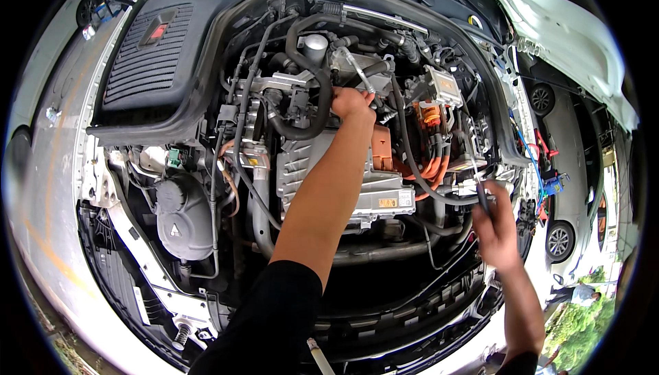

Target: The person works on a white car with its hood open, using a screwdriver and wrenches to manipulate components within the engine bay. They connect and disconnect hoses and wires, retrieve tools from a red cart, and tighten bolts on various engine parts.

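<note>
In the engine bay, my left hand (350,104) reaches in with fingers curled at the lower end of a silver bar-like piece (356,66), beside a thick black hose (309,128); what it grips is hidden. At the right, my right hand (495,234) is closed on the dark handle of a tool (482,200) whose thin metal shaft points up past orange cables (434,169). Below my left hand sits a ribbed silver housing (309,166) with a copper-coloured block (382,143) on it.
A black ribbed cover (141,59) borders the bay at upper left, a black reservoir (182,214) stands lower left, and a raised white panel (563,25) hangs at upper right. Parked cars (559,238) and a distant person (580,294) show outside.
</note>
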`<state>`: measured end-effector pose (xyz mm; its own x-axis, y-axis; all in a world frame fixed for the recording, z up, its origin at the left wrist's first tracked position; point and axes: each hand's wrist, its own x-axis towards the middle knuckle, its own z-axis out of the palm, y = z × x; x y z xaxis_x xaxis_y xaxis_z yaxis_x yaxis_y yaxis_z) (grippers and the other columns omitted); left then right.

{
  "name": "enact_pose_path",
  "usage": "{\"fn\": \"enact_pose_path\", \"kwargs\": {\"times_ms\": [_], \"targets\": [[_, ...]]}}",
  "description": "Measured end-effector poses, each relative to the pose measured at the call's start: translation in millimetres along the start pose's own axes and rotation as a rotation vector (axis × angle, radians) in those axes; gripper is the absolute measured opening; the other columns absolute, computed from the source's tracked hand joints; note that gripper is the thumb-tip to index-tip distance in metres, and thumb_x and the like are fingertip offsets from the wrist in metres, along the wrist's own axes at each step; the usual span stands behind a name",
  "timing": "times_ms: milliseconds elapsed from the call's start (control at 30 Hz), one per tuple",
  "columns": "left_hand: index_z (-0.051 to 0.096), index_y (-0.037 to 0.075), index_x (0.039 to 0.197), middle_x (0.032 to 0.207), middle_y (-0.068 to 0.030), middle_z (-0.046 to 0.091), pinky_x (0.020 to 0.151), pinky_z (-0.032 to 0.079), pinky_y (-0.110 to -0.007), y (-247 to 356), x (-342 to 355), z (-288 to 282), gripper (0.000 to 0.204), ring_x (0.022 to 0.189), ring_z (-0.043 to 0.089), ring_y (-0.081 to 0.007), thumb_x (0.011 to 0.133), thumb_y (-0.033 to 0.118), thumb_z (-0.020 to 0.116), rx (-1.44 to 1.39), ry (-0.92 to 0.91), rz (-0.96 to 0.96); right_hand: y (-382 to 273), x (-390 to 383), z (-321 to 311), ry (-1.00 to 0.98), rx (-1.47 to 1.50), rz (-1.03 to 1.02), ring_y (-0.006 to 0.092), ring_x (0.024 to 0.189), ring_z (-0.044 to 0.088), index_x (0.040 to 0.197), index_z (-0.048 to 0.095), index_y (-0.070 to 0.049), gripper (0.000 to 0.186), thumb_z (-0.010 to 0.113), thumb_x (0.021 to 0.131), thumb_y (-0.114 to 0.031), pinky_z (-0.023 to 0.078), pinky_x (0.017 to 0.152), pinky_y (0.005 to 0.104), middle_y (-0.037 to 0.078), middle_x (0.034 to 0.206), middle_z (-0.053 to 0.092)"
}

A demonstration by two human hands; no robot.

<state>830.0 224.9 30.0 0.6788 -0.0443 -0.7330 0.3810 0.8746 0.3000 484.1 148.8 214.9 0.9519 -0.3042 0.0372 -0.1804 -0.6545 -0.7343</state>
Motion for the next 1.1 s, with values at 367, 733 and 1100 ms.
{"fn": "enact_pose_path", "kwargs": {"times_ms": [367, 733, 1100], "targets": [[0.046, 0.011, 0.089, 0.069, -0.0036, 0.052, 0.051, 0.039, -0.027, 4, 25, 0, 0.051, 0.056, 0.044, -0.0147, 0.100, 0.060, 0.043, -0.345, -0.255, -0.278, -64, 248, 85, -0.148, -0.633, -0.351, 0.0409, 0.101, 0.065, 0.126, 0.059, -0.001, 0.043, 0.054, 0.089, -0.023, 0.049, 0.092, 0.0443, 0.025, 0.103, 0.069], [0.048, 0.008, 0.091, 0.073, -0.0054, 0.052, 0.047, 0.041, -0.027, 14, 38, -1, 0.046, 0.056, 0.044, -0.0154, 0.104, 0.051, 0.037, -0.265, -0.242, -0.229, -38, 253, 116, -0.204, -0.534, -0.267, 0.0403, 0.102, 0.065, 0.122, 0.059, -0.001, 0.042, 0.059, 0.088, -0.025, 0.051, 0.092, 0.0453, 0.025, 0.107, 0.069], [0.045, -0.007, 0.118, 0.104, -0.0254, 0.056, 0.089, 0.047, -0.049, -13, 104, -33, 0.030, 0.096, 0.059, -0.0405, 0.094, 0.009, 0.055, 0.474, -0.050, 0.945, -25, 246, 131, -0.092, -0.320, -0.355, 0.0348, 0.077, 0.067, 0.118, 0.059, -0.005, 0.032, 0.065, 0.090, -0.021, 0.050, 0.074, 0.0413, 0.019, 0.082, 0.068]]}}
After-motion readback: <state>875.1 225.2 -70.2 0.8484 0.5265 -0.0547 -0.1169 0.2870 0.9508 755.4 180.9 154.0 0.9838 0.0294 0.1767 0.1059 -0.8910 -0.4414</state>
